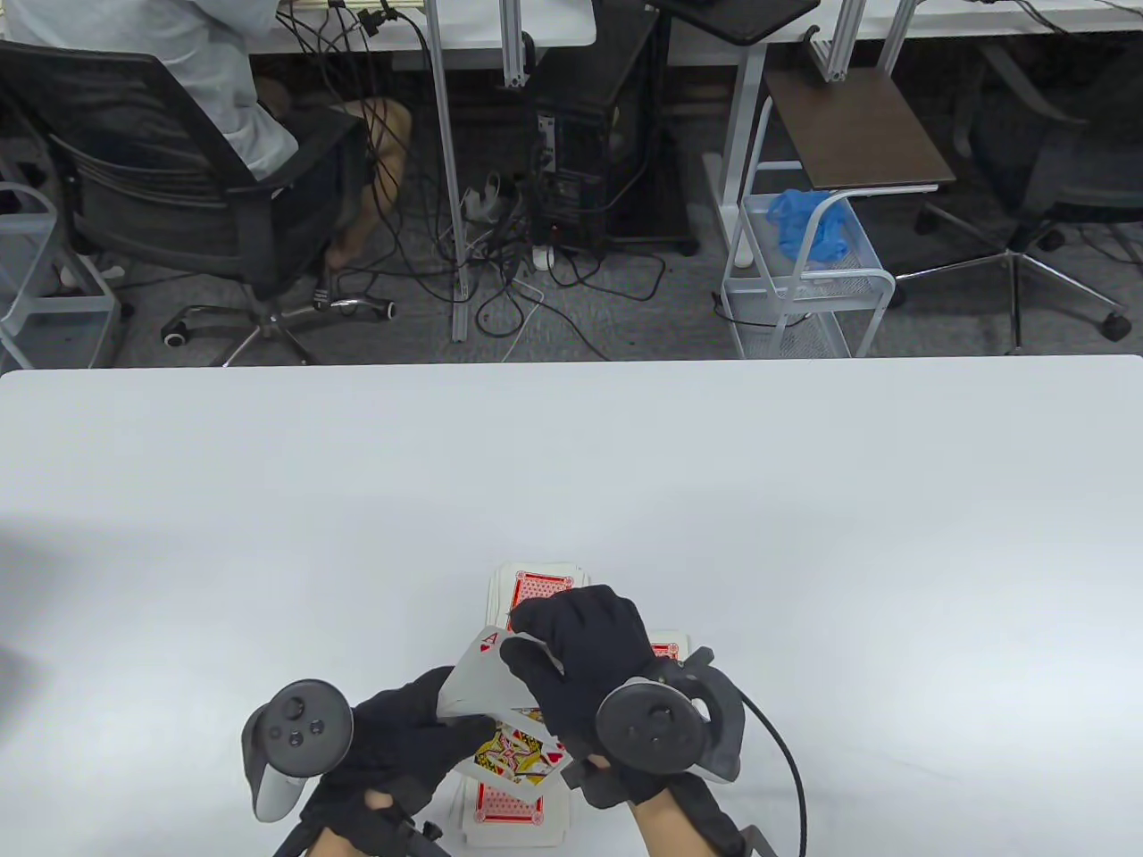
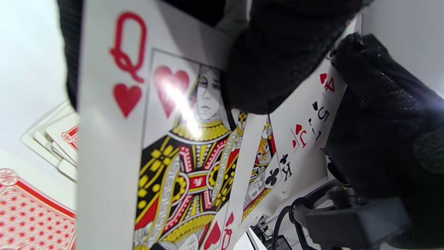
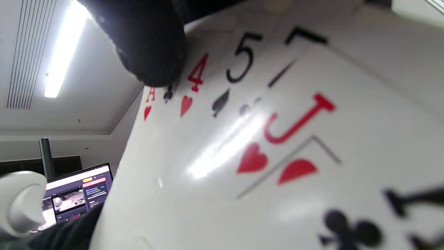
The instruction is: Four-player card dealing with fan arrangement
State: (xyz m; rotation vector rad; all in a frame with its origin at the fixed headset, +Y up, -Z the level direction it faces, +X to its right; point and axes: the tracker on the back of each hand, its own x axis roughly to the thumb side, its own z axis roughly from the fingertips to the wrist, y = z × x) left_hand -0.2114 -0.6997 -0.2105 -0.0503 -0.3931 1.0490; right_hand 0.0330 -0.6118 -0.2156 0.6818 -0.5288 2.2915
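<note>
Near the table's (image 1: 804, 500) front edge, left hand (image 1: 393, 741) and right hand (image 1: 580, 661) both pinch 1 face-up fan of cards (image 1: 504, 723) above face-down piles (image 1: 527, 594). Cards look thin, light, slippery; pinch the overlapped corners.

Card backs (image 1: 534, 591): red diamond lattice, white border. Queen of hearts (image 2: 180, 149): red, yellow, black (glare across face). Gloves (image 1: 585, 643): black.

Bright overhead light; glare on blurred cards (image 3: 222, 149).
</note>
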